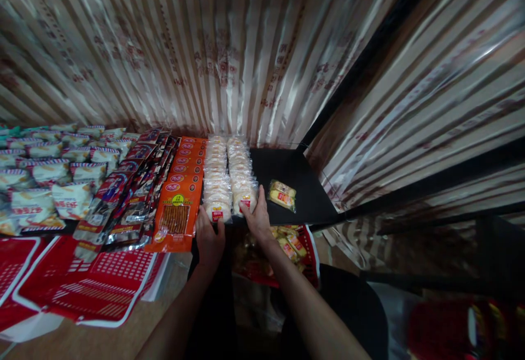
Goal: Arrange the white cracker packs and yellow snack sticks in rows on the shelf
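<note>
Two rows of clear-wrapped round white crackers or cakes, a left row and a right row, run front to back on a black shelf. My left hand is at the front of the left row, fingers along its outer side and thumb apart near the front packet's red label. Along the right row's outer side stretch the fingers of my right hand, its thumb against the front packet. Both hands look open, touching the packets. A single yellow wrapped snack lies on the shelf to the right.
Orange snack bags, dark red-and-black packets and white bags fill the shelf leftward. Red baskets stand below left. A red basket of yellow packets sits under my right arm. Striped plastic sheeting hangs behind.
</note>
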`<action>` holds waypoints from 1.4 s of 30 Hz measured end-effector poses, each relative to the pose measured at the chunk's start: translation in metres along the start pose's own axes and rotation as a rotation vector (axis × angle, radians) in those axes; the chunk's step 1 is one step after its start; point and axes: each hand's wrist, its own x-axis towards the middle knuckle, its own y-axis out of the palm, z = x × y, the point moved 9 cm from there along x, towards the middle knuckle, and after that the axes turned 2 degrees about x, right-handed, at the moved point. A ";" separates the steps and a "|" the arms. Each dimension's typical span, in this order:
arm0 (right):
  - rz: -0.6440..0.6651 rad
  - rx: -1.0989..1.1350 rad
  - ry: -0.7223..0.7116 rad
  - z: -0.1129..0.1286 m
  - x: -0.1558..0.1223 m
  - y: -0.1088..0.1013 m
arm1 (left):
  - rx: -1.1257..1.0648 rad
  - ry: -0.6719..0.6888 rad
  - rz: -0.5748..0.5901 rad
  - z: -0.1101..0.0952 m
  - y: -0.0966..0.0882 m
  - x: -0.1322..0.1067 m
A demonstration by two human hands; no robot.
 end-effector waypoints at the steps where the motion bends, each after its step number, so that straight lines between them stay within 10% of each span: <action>1: 0.023 0.006 0.020 0.000 0.002 0.003 | 0.004 -0.001 -0.001 0.000 0.000 0.000; 42: -0.052 -0.174 -0.175 0.024 -0.018 0.022 | -0.129 -0.054 -0.043 0.004 0.000 0.007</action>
